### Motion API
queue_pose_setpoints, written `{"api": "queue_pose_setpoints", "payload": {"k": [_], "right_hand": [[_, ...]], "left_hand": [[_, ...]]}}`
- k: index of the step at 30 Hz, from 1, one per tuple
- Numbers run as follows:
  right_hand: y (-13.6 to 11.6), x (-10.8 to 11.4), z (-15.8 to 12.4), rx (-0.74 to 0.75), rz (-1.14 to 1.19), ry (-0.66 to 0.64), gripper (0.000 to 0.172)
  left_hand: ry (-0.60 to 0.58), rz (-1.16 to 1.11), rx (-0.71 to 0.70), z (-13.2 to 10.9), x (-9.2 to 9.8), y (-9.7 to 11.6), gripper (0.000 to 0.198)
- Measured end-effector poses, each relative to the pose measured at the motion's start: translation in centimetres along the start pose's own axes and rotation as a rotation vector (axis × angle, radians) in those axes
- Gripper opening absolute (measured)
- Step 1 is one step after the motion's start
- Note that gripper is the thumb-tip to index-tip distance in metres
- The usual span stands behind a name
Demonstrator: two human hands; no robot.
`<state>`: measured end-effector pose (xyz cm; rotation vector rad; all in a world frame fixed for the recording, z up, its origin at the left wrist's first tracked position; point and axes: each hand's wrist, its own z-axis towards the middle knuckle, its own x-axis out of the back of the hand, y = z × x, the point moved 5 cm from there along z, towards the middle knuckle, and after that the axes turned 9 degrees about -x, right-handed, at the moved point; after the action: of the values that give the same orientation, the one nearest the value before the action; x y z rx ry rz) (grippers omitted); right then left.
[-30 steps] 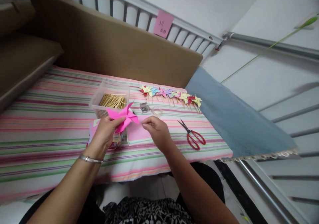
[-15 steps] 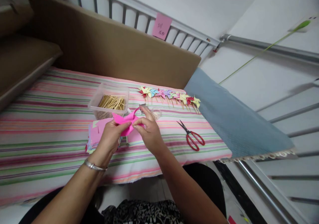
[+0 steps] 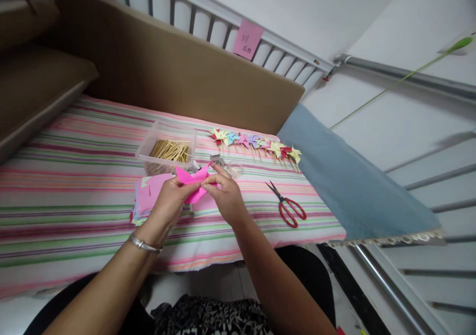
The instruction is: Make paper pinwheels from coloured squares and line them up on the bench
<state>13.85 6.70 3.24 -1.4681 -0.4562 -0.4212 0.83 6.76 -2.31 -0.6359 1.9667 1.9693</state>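
Note:
A bright pink paper pinwheel (image 3: pixel 191 177), partly folded, is held up between both hands over the striped cloth. My left hand (image 3: pixel 173 198) pinches it from the left, thumb on top near the middle. From the right, my right hand (image 3: pixel 224 194) pinches it close to the centre with thumb and fingertips. Under and left of the hands lies a stack of coloured paper (image 3: pixel 148 196), pink on top. Beyond them, a clear plastic box (image 3: pixel 145 149) holds many thin wooden sticks (image 3: pixel 170 151). A small clear dish (image 3: pixel 235 168) sits just past my right hand.
Red-handled scissors (image 3: pixel 286 205) lie to the right on the striped cloth (image 3: pixel 92 186). A row of finished pinwheels (image 3: pixel 256 142) on sticks lies at the back. Brown board (image 3: pixel 186 67) stands behind, and blue cloth (image 3: pixel 327 176) covers the right side.
The view has shifted slightly. My right index finger has come down a little along the pink paper, and both hands keep their pinch on it.

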Motion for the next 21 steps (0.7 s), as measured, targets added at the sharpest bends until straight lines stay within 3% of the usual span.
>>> {"api": "queue_pose_setpoints", "payload": {"k": [21], "right_hand": [[0.37,-0.13,-0.11,-0.036,0.144,-0.022,0.007]], "left_hand": [[0.015,0.124,-0.065,-0.11,0.18,0.4,0.02]]}}
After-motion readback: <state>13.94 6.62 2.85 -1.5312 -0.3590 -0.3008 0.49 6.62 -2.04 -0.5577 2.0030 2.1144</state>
